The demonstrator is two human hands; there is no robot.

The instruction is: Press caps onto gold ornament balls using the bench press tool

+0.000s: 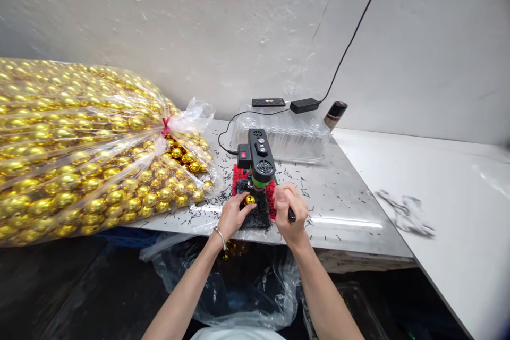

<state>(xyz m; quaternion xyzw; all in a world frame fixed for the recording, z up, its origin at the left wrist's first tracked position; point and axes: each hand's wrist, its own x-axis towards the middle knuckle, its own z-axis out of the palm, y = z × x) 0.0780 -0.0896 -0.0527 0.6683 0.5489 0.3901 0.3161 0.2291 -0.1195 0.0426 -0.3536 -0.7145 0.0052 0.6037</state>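
Between the thumb and fingers of my left hand is a shiny gold ball, with a small dark mark on its upper side. It sits just below the head of a small black bench machine, which has a green ring near its lower end and a red switch on its left side. My right hand is wrapped round a lever handle at the machine's right; its black tip sticks out of the fist. Beneath the machine are a black base and a red mat, both strewn with dark bits.
A big clear bag of gold balls fills the left side. Behind the machine stand a clear plastic tray, a black adapter and a dark canister. Gloves lie right. An open plastic bag hangs below the table edge.
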